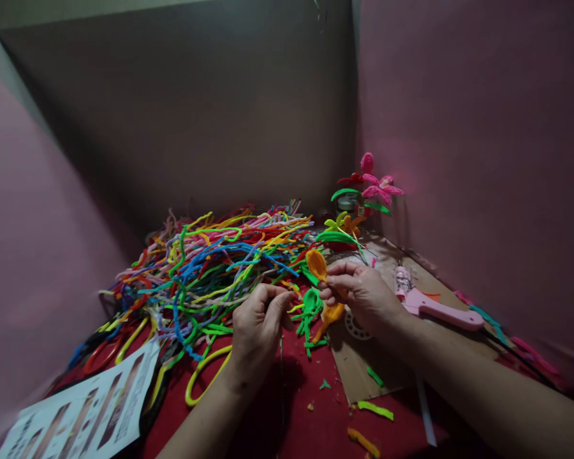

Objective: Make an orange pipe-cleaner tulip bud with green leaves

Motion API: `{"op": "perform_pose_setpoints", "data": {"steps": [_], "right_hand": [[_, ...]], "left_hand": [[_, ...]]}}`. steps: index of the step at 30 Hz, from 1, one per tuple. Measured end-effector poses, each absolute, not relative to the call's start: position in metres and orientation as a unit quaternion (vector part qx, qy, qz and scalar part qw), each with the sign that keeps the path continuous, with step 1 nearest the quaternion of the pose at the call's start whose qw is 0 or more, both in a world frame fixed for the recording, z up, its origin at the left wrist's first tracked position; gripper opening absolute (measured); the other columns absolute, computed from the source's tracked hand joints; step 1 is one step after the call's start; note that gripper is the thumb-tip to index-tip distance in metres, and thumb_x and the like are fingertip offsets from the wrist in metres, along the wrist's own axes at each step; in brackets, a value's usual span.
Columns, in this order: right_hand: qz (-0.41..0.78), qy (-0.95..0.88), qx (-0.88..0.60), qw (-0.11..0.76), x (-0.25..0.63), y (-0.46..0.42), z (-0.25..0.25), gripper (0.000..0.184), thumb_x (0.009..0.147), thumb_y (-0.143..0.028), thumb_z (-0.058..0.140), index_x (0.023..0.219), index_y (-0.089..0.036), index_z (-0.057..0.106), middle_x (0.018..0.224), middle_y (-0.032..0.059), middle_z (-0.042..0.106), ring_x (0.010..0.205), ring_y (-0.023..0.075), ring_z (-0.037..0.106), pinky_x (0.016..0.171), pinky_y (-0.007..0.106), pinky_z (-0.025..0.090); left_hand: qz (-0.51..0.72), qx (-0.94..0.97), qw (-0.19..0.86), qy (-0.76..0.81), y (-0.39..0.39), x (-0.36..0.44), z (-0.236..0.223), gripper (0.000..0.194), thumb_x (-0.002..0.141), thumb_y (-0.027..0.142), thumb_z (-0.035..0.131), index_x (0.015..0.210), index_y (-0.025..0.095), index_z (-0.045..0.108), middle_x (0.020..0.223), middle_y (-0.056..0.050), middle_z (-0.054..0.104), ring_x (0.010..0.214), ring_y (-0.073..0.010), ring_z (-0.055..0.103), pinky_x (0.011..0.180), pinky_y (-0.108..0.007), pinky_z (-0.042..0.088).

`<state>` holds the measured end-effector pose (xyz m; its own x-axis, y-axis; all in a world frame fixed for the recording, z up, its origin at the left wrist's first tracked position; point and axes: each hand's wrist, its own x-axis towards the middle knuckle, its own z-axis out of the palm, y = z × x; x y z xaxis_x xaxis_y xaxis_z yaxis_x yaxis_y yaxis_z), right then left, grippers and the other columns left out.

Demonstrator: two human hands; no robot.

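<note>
My right hand (356, 296) is closed in a pinch on an orange pipe-cleaner petal (316, 263), its looped oval end pointing up and left. More orange pipe-cleaner loops (333, 312) show just under these fingers; whether they are joined to the petal I cannot tell. My left hand (262, 325) is closed, thumb against forefinger, a short gap to the left of the right hand. A thin dark green wire (282, 376) runs down from its fingertips. Between and behind the hands lies a bunch of green pipe-cleaner pieces (310, 306) on the red cloth (296, 395).
A large heap of coloured pipe cleaners (220, 261) fills the back left. At right, a pink glue gun (440, 310) rests on a cardboard sheet (354, 366). Pink flowers (382, 187) stand behind. Yellow-handled scissors (196, 382) and a printed sheet (86, 408) lie front left.
</note>
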<state>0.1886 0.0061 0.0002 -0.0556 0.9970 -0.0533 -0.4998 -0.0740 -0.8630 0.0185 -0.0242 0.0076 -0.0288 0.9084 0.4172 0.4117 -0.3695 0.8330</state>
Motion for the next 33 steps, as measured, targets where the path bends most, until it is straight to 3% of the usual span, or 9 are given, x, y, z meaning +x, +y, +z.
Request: {"op": "perform_pose_setpoints", "data": {"steps": [5, 12, 15, 20, 26, 30, 33], "right_hand": [[0.626, -0.294, -0.35, 0.632, 0.198, 0.015, 0.004, 0.032, 0.05, -0.01, 0.073, 0.075, -0.016, 0.054, 0.06, -0.0017, 0.064, 0.055, 0.0121, 0.061, 0.053, 0.023, 0.045], [0.577, -0.305, -0.372, 0.66, 0.206, 0.028, 0.0, 0.032, 0.047, -0.011, 0.074, 0.072, -0.016, 0.056, 0.054, -0.0039, 0.062, 0.045, 0.0063, 0.048, 0.042, 0.019, 0.025], [0.602, -0.291, -0.354, 0.654, 0.204, 0.028, 0.0, 0.029, 0.047, -0.01, 0.072, 0.071, -0.016, 0.056, 0.055, -0.0022, 0.063, 0.049, 0.0089, 0.053, 0.044, 0.02, 0.03], [0.615, -0.285, -0.344, 0.649, 0.203, 0.03, -0.002, 0.026, 0.048, -0.008, 0.07, 0.069, -0.015, 0.056, 0.061, 0.0024, 0.067, 0.054, 0.0113, 0.059, 0.048, 0.02, 0.038], [0.606, -0.279, -0.36, 0.652, 0.204, 0.036, -0.006, 0.028, 0.045, -0.006, 0.07, 0.067, -0.015, 0.057, 0.056, 0.0012, 0.065, 0.048, 0.0104, 0.057, 0.043, 0.02, 0.038], [0.621, -0.285, -0.367, 0.632, 0.203, 0.033, -0.004, 0.027, 0.044, -0.008, 0.072, 0.066, -0.014, 0.059, 0.06, 0.0033, 0.067, 0.047, 0.0105, 0.057, 0.044, 0.021, 0.042], [0.629, -0.298, -0.369, 0.616, 0.203, 0.03, -0.003, 0.027, 0.044, -0.011, 0.074, 0.065, -0.014, 0.059, 0.062, 0.004, 0.068, 0.047, 0.0113, 0.058, 0.041, 0.021, 0.04]], "left_hand": [[0.476, 0.652, 0.262, 0.529, -0.019, 0.02, 0.0, 0.023, 0.083, 0.037, 0.049, 0.068, 0.02, 0.048, 0.039, 0.007, 0.047, 0.034, -0.0079, 0.043, 0.04, -0.019, 0.033], [0.442, 0.696, 0.241, 0.513, -0.017, 0.023, -0.012, 0.027, 0.08, 0.036, 0.053, 0.06, 0.019, 0.046, 0.044, 0.007, 0.044, 0.041, -0.0074, 0.039, 0.046, -0.019, 0.031], [0.433, 0.721, 0.21, 0.498, -0.016, 0.024, -0.015, 0.028, 0.081, 0.033, 0.052, 0.057, 0.019, 0.049, 0.05, 0.005, 0.046, 0.047, -0.0081, 0.04, 0.05, -0.02, 0.033], [0.422, 0.732, 0.166, 0.508, -0.017, 0.026, -0.015, 0.012, 0.083, 0.029, 0.048, 0.08, 0.019, 0.055, 0.063, 0.003, 0.056, 0.055, -0.0102, 0.05, 0.056, -0.021, 0.039], [0.415, 0.74, 0.139, 0.511, -0.014, 0.024, -0.017, 0.016, 0.083, 0.03, 0.049, 0.073, 0.019, 0.055, 0.072, -0.001, 0.063, 0.065, -0.0129, 0.057, 0.064, -0.023, 0.042], [0.44, 0.712, 0.164, 0.522, -0.013, 0.025, -0.018, 0.018, 0.081, 0.033, 0.051, 0.069, 0.02, 0.053, 0.067, 0.0, 0.06, 0.063, -0.0134, 0.055, 0.062, -0.023, 0.041], [0.471, 0.674, 0.227, 0.522, -0.013, 0.027, -0.015, 0.023, 0.077, 0.037, 0.056, 0.063, 0.019, 0.05, 0.053, 0.004, 0.05, 0.051, -0.0102, 0.046, 0.052, -0.021, 0.037]]}}
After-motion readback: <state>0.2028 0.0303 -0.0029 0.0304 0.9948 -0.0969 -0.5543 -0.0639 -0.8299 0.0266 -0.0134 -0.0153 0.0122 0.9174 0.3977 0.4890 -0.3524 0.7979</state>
